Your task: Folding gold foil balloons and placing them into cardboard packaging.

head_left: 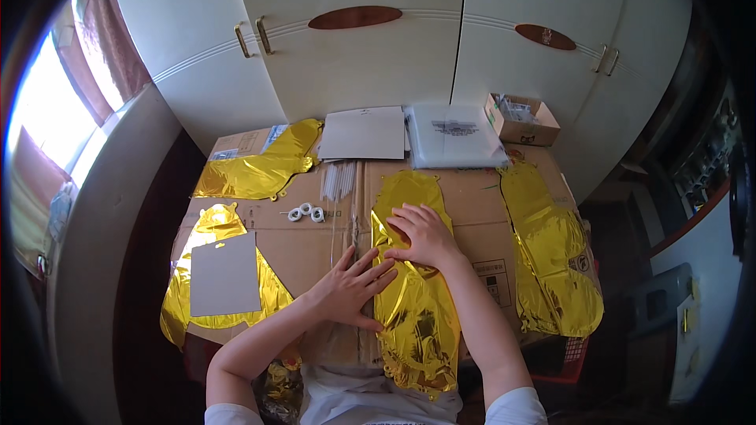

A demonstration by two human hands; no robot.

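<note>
While the left hand (345, 293) spreads its fingers onto the foil (421, 323), the right hand (431, 238) lies farther up it, fingers bent. Whether these pinch, I cannot tell.

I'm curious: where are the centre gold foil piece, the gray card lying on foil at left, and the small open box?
Centre gold foil piece (420, 293): head view, its crinkled middle.
Gray card (225, 277): head view, centre of its face.
Small open box (526, 132): head view, its front wall.
</note>
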